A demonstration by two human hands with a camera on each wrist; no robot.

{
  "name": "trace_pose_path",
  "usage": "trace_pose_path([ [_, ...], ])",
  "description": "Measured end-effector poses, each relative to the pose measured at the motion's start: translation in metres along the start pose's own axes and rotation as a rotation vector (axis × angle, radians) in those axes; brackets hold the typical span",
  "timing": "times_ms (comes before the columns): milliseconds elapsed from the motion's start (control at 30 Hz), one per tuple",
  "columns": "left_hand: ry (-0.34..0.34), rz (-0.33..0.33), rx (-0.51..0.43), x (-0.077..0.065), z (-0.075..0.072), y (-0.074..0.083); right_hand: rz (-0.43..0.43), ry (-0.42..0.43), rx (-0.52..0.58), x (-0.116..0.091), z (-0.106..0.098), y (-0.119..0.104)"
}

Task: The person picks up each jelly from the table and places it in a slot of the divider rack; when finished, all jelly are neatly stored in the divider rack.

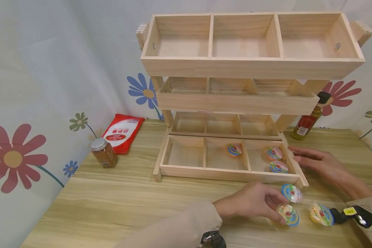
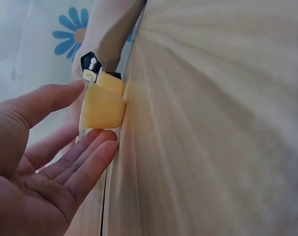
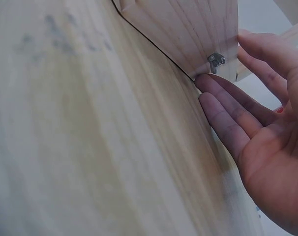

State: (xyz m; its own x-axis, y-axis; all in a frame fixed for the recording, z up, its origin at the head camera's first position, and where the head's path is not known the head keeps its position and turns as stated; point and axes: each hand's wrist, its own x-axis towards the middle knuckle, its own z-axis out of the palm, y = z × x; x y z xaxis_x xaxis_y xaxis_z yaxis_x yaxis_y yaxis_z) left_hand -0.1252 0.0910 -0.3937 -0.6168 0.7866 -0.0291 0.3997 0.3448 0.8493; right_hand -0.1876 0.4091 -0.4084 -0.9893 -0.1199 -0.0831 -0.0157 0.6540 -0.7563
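My left hand [image 1: 255,203] has its thumb and fingers around the rim of a jelly cup [image 1: 288,215] low over the table, its yellow side showing in the left wrist view. A second jelly cup [image 1: 292,193] lies just behind it, and a third jelly cup [image 1: 321,214] is tipped beside my right sleeve. Against the right end of the wooden rack [image 1: 229,174] my right hand [image 1: 323,165] rests its extended fingertips, near a wing nut [image 3: 216,60]. In the rack's bottom tray, one jelly cup [image 1: 235,149] sits in the middle compartment, and jelly cups [image 1: 274,153] fill part of the right one.
Three more tiers rise above the bottom tray, up to the top tray [image 1: 251,68]. A dark-capped bottle [image 1: 307,124] stands behind the rack's right side. To the left are a spice jar [image 1: 104,153] and a red-and-white bag [image 1: 122,132]. A flowered curtain [image 1: 65,62] hangs behind.
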Motion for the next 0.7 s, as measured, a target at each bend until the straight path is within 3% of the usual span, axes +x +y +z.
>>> trace_pose_path([
  [700, 0.028, -0.021, 0.015, 0.0008, 0.0076, 0.0014, -0.015, 0.005, -0.010, 0.0000, -0.0009, 0.0031],
])
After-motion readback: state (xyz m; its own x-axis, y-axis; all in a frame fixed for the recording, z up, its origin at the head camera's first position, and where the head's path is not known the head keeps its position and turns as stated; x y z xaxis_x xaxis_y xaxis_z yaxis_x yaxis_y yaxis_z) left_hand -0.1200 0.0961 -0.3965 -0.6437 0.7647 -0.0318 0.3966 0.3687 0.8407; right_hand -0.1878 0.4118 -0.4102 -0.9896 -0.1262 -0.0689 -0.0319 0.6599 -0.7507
